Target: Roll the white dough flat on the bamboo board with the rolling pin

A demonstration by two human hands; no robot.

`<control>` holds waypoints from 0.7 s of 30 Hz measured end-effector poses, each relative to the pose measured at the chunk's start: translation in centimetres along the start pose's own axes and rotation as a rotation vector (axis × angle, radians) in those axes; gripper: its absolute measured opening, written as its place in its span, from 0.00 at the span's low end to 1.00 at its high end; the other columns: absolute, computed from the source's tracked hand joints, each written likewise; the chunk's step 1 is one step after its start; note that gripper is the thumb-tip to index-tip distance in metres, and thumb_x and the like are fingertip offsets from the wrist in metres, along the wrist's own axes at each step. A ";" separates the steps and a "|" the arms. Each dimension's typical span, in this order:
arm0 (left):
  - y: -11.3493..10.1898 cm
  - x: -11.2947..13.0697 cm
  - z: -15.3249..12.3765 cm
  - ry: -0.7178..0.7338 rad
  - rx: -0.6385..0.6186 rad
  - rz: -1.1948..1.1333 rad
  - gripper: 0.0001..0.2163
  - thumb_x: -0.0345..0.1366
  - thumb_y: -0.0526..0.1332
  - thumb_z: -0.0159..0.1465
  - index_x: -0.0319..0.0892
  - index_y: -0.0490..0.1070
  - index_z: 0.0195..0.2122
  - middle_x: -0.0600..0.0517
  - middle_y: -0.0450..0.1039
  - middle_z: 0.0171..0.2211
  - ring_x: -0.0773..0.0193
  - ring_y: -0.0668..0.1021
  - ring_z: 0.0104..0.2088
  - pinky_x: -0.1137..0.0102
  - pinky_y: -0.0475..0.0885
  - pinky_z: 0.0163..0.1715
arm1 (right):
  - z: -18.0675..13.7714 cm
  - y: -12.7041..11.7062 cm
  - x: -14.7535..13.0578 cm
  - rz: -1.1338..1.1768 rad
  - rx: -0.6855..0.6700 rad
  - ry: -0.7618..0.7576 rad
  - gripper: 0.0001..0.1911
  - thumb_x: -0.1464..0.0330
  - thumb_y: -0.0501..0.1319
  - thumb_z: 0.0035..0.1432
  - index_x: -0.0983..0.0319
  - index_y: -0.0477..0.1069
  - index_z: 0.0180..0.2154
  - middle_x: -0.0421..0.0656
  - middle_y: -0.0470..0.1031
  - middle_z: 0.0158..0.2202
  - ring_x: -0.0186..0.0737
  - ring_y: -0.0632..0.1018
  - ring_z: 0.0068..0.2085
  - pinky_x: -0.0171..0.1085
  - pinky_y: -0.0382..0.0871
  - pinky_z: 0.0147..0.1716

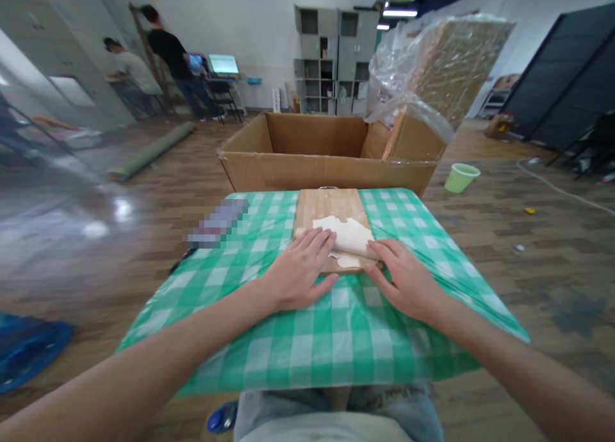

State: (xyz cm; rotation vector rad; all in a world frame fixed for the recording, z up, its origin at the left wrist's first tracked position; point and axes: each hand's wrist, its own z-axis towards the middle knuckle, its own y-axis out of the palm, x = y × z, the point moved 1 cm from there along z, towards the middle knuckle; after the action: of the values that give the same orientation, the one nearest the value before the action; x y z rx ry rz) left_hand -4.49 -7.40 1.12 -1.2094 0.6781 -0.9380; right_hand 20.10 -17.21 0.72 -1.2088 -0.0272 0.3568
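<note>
A wooden cutting board (329,206) lies on a table covered with a green and white checked cloth (307,339). On the board lies a flat sheet of pale dough (346,232), partly rolled up at its near edge. My left hand (300,269) rests flat, fingers stretched out, with its fingertips on the left end of the dough roll. My right hand (403,275) lies flat too, fingers extended, touching the right end of the roll at the board's near corner.
A large open cardboard box (321,148) stands just beyond the table, with crumpled clear plastic wrap (423,70) rising at its right. A green cup (460,177) sits on the wooden floor. Two people stand far left by a desk with a monitor (223,64).
</note>
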 end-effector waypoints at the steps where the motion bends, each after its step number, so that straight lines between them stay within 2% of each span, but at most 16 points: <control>1: -0.4 -0.4 0.3 -0.012 0.005 -0.033 0.33 0.51 0.52 0.74 0.33 0.56 0.73 0.35 0.60 0.72 0.43 0.61 0.73 0.49 0.55 0.74 | 0.6 0.2 0.5 -0.026 -0.023 0.007 0.22 0.59 0.50 0.75 0.64 0.71 0.60 0.56 0.76 0.56 0.56 0.75 0.58 0.52 0.72 0.58; 4: -2.0 -2.1 1.6 -0.074 0.100 -0.148 0.24 0.46 0.52 0.76 0.40 0.63 0.69 0.39 0.64 0.69 0.48 0.68 0.70 0.52 0.64 0.70 | 2.3 0.6 1.8 -0.149 -0.115 -0.016 0.15 0.65 0.49 0.75 0.62 0.73 0.52 0.54 0.77 0.49 0.57 0.76 0.52 0.52 0.73 0.52; 6: -3.5 -3.0 2.4 -0.112 0.258 -0.207 0.20 0.41 0.52 0.75 0.42 0.66 0.65 0.41 0.69 0.65 0.51 0.73 0.65 0.53 0.69 0.66 | 3.2 0.6 2.8 -0.192 -0.152 -0.013 0.13 0.68 0.49 0.75 0.60 0.72 0.47 0.53 0.76 0.47 0.56 0.76 0.49 0.50 0.72 0.48; 8: -4.7 -3.1 2.8 -0.134 0.432 -0.228 0.15 0.38 0.52 0.75 0.43 0.70 0.59 0.44 0.74 0.57 0.53 0.76 0.59 0.54 0.73 0.61 | 4.1 0.3 4.1 -0.181 -0.154 0.054 0.12 0.68 0.49 0.74 0.60 0.70 0.45 0.53 0.76 0.46 0.54 0.77 0.45 0.47 0.71 0.43; 9: -5.0 -2.8 3.1 -0.109 0.467 -0.229 0.13 0.37 0.53 0.75 0.44 0.72 0.55 0.45 0.76 0.52 0.54 0.78 0.55 0.55 0.75 0.57 | 4.7 0.1 4.9 -0.153 -0.137 0.102 0.11 0.67 0.49 0.74 0.60 0.69 0.45 0.54 0.76 0.46 0.53 0.77 0.43 0.46 0.71 0.40; 11: -4.8 -1.9 3.7 -0.024 0.380 -0.234 0.11 0.37 0.54 0.74 0.44 0.74 0.50 0.46 0.78 0.47 0.55 0.80 0.49 0.57 0.76 0.52 | 6.3 -0.1 6.4 -0.053 -0.074 0.204 0.10 0.65 0.50 0.73 0.60 0.67 0.45 0.53 0.76 0.44 0.50 0.77 0.40 0.43 0.69 0.36; 13: -3.7 -1.4 4.6 0.019 0.216 -0.213 0.11 0.39 0.56 0.72 0.45 0.75 0.51 0.47 0.78 0.48 0.54 0.80 0.50 0.57 0.76 0.51 | 8.2 0.1 7.8 0.082 -0.003 0.301 0.08 0.62 0.54 0.71 0.58 0.65 0.42 0.48 0.76 0.38 0.47 0.76 0.36 0.41 0.66 0.32; 15: -2.2 -2.3 5.5 -0.098 0.117 -0.203 0.13 0.39 0.58 0.71 0.45 0.75 0.54 0.46 0.76 0.53 0.52 0.79 0.53 0.56 0.75 0.54 | 10.0 0.9 8.4 0.225 0.029 0.394 0.09 0.59 0.58 0.67 0.57 0.63 0.37 0.42 0.73 0.31 0.43 0.73 0.31 0.40 0.62 0.28; 17: -0.7 -4.2 6.4 -0.277 0.105 -0.218 0.16 0.42 0.59 0.70 0.44 0.73 0.57 0.44 0.75 0.54 0.50 0.79 0.52 0.56 0.75 0.54 | 11.4 2.1 8.4 0.396 0.041 0.433 0.11 0.58 0.60 0.64 0.56 0.63 0.35 0.39 0.70 0.28 0.41 0.71 0.29 0.39 0.60 0.27; 21: 1.1 -7.3 7.0 -0.402 0.055 -0.306 0.19 0.47 0.62 0.68 0.40 0.75 0.54 0.42 0.76 0.52 0.47 0.77 0.55 0.54 0.72 0.57 | 11.8 4.2 7.4 0.679 0.083 0.429 0.12 0.57 0.62 0.63 0.58 0.67 0.39 0.38 0.71 0.29 0.40 0.71 0.30 0.38 0.63 0.29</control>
State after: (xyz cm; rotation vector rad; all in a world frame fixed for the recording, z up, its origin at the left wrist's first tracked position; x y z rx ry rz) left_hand -1.73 2.41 1.42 -1.4245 0.1482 -0.9180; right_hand 23.58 -3.07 -0.13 -1.1664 0.7765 0.6711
